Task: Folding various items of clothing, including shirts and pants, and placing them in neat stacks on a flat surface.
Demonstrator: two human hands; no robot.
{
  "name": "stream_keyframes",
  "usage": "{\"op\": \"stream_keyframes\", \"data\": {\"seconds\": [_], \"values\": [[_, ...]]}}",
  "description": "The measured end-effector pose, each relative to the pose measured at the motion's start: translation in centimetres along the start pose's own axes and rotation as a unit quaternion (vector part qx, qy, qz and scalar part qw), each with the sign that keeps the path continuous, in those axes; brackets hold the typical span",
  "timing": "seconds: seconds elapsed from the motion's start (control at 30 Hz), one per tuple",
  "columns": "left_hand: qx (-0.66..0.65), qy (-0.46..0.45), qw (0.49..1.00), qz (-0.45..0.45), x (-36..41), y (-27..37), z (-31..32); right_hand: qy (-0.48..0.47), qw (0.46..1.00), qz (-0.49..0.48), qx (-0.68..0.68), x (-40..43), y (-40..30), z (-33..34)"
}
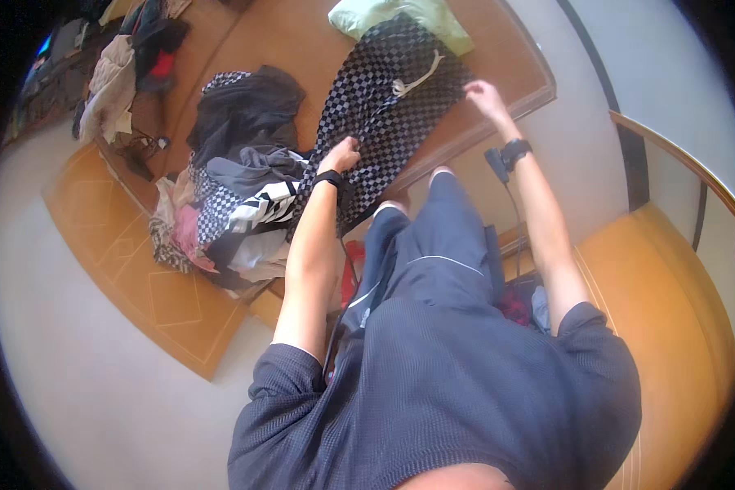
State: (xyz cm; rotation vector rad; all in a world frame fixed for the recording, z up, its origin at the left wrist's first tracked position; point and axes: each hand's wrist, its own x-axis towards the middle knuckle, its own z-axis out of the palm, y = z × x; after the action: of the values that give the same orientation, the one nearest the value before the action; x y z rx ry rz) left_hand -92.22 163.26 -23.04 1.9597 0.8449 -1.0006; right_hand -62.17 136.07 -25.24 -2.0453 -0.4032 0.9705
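Note:
A black-and-white checkered garment (380,104) with a pale drawstring (425,73) lies spread out in front of me. My left hand (342,154) is at its near left part, fingers curled; whether cloth is pinched in them is not clear. My right hand (485,98) is at the garment's far right corner, with thumb and fingers close together; a grip on the edge cannot be made out. Dark bands with devices and cables sit on both wrists. Left of the garment lies a heap of clothes with a dark grey piece (245,110) on top.
A pale green item (404,24) lies beyond the checkered garment. More clothes (113,86) hang or lie at the far left. An orange-brown panel (153,275) stands at the left, and a yellow-orange surface (661,306) is at the right. Cables run along both my arms.

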Motion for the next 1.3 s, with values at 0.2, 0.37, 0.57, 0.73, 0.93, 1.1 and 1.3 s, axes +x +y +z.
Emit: {"op": "stream_keyframes", "data": {"seconds": [0.2,0.37,0.57,0.73,0.93,1.1,1.3], "values": [[-0.045,0.137,0.989,0.035,3.8,-2.2,-3.9,0.066,0.994,-0.083,-0.014,8.6,-5.4,4.4],[-0.036,0.198,0.979,0.034,9.7,-0.6,-6.5,0.111,0.957,-0.241,-0.120,15.6,-7.2,6.8],[-0.044,0.328,0.942,0.054,15.6,-3.8,-6.1,0.055,0.906,-0.356,-0.222,21.3,-8.8,9.8],[-0.014,0.241,0.969,0.044,15.4,-0.2,-5.2,0.070,0.941,-0.173,-0.281,18.4,-7.6,6.2],[-0.017,0.162,0.966,0.203,8.2,5.8,-4.9,0.238,0.961,-0.112,-0.085,9.5,-2.6,1.8],[0.036,-0.003,0.971,0.234,5.2,9.3,0.0,0.293,0.951,0.008,-0.099,5.7,6.5,2.7],[0.071,-0.105,0.975,0.182,9.5,8.4,5.5,0.248,0.961,0.069,-0.105,6.1,8.2,7.7]]}}
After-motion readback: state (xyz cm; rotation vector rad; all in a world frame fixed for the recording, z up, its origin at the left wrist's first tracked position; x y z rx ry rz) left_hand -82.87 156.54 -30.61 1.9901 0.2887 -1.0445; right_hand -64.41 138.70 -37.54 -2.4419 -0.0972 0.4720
